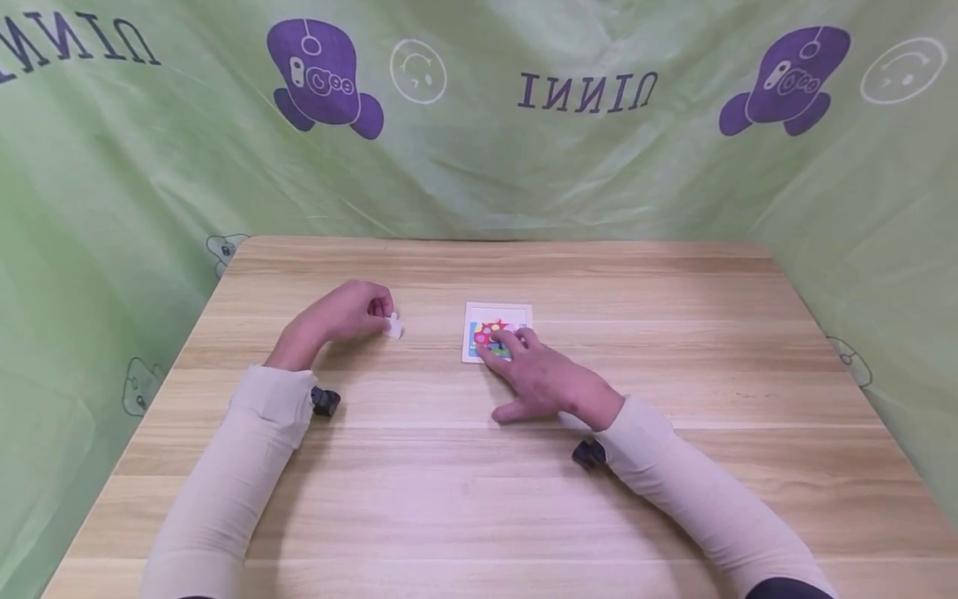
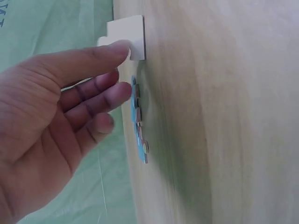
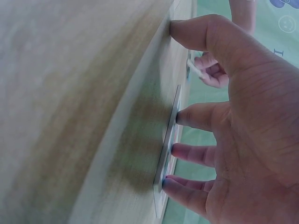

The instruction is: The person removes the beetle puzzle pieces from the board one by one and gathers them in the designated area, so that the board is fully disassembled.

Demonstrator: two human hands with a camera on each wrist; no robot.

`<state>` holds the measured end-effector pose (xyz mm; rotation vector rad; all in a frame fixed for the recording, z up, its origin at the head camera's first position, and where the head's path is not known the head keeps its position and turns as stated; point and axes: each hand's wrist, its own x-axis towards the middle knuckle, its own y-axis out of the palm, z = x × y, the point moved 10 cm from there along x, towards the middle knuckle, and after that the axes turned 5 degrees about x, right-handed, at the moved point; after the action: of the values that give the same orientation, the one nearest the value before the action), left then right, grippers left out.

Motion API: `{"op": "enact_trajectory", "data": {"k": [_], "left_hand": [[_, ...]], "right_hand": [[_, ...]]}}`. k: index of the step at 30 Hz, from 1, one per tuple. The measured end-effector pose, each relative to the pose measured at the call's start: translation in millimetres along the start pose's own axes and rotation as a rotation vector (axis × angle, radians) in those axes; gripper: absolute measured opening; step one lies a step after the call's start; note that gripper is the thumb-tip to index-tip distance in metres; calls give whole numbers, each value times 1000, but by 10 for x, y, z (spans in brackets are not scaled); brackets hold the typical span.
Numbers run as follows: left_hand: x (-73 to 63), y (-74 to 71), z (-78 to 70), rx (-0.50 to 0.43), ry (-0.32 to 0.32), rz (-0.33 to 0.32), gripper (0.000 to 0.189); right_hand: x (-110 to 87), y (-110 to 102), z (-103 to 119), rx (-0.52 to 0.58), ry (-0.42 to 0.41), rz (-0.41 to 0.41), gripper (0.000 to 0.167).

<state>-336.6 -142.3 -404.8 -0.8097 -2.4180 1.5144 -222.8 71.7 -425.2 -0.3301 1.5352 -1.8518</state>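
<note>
My left hand [image 1: 340, 314] pinches a small jigsaw piece [image 1: 393, 327] between thumb and fingers. The piece's plain white side shows in the left wrist view, where it stands tilted to the tabletop. Beyond those fingers, several blue-edged jigsaw pieces [image 2: 138, 123] lie on the table; in the head view the hand hides them. The jigsaw tray [image 1: 486, 314] lies flat with a pale frame, its lower part filled by a red, spotted picture. Fingertips of my right hand [image 1: 542, 374] rest on that picture, fingers spread, and the thumb reaches down to the table beside the tray.
The wood-grain table [image 1: 449, 491] spreads around both hands. A green printed curtain [image 1: 479, 166] hangs behind it and along both sides. Small black cameras [image 1: 325, 402] sit at both wrists, below the sleeves.
</note>
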Motion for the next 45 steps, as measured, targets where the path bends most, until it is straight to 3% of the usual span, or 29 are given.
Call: {"op": "enact_trajectory", "data": {"k": [7, 15, 19, 28, 45], "left_hand": [[37, -176, 5, 7, -3, -138, 5], [110, -218, 12, 27, -7, -186, 4], [142, -201, 17, 58, 7, -189, 5], [93, -161, 74, 110, -45, -186, 2], [8, -114, 103, 107, -55, -151, 8]], "right_hand": [[3, 1, 5, -9, 0, 1, 98], [-13, -15, 26, -5, -12, -12, 97], [-8, -14, 25, -10, -15, -16, 96], [-23, -35, 28, 5, -10, -19, 97], [-26, -21, 32, 2, -15, -13, 98]]}}
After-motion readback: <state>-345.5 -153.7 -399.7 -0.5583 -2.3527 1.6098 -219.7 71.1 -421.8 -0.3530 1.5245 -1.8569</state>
